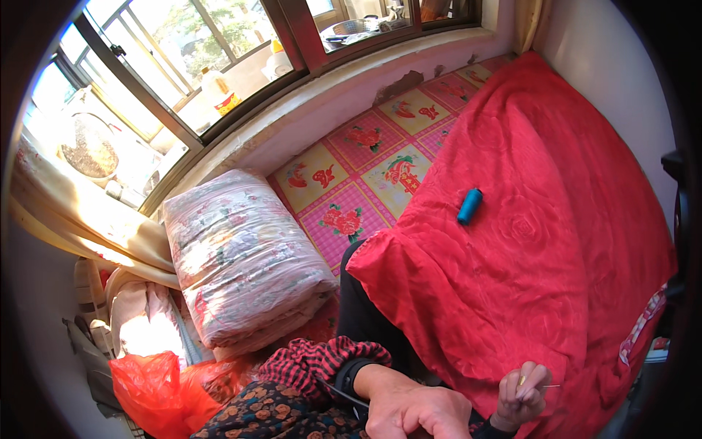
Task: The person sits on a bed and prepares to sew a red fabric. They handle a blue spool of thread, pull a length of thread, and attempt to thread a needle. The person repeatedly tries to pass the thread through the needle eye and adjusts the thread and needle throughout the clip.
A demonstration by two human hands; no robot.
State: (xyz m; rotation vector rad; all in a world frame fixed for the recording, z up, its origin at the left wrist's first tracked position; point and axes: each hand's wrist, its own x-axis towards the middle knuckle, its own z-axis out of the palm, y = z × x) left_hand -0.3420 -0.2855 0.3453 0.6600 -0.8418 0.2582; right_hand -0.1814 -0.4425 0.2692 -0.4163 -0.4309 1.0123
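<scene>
A red cloth with an embossed rose pattern [526, 230] is spread before me and over my leg. My right hand [521, 392] is closed on a thin needle [551, 386], whose end sticks out to the right. A gold-coloured band [521, 380] shows at one of its fingers. My left hand [419, 406] is nearer the camera, back upward; its fingers are curled under and cut off by the bottom edge, so what they hold is hidden. A spool of teal thread [470, 207] lies on its side on the cloth.
A folded floral quilt [247, 258] lies at left on a patterned bed mat [351, 181]. Below it is a red plastic bag [159, 392]. Sliding windows [219, 71] and a yellow curtain [93, 225] border the far and left sides. A white wall [609, 71] stands at right.
</scene>
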